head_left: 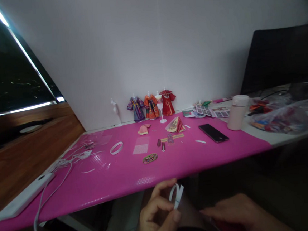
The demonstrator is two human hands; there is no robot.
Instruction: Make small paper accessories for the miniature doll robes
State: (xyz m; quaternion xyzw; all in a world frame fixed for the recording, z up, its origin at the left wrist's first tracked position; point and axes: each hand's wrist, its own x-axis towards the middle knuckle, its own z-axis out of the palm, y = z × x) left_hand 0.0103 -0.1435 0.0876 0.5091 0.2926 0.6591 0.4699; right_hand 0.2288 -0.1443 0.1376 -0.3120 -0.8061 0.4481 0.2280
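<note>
Just off the table's front edge, my left hand [159,215] pinches a curled white strip [178,196] between thumb and fingers. The strip bends into a loop, with one end sticking up. Lower right, my right hand [236,212] is closed around a red thing [231,229], dark and partly cut off by the frame; its kind does not show. On the pink table cover [116,181] lie a white ring of tape [116,148], an oval tray of small coloured beads [150,158], a pink doll garment [143,129] and a folded patterned fabric piece [175,125].
Small dressed doll forms [151,106] stand along the wall beside a bare white form [116,111]. A phone [213,133], a pale bottle [238,113] and a plastic bag [281,118] lie to the right. White cables [67,170] and a power strip [26,196] are at left.
</note>
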